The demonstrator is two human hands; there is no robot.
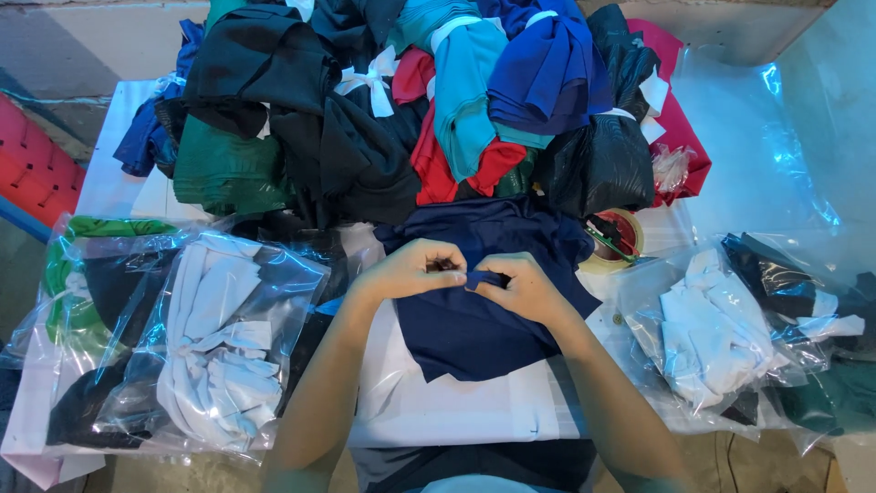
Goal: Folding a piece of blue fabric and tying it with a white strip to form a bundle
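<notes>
A navy blue piece of cloth lies spread on the white table in front of me. My left hand and my right hand meet above its middle, fingertips pinching a small fold of the navy cloth between them. Both forearms reach in from the bottom edge. What the fingers hide under them I cannot make out.
A heap of tied cloth bundles in black, green, red, teal and blue fills the back. Clear bags of white pieces lie left, another bag right. A tape roll sits beside the heap. A loose plastic sheet lies far right.
</notes>
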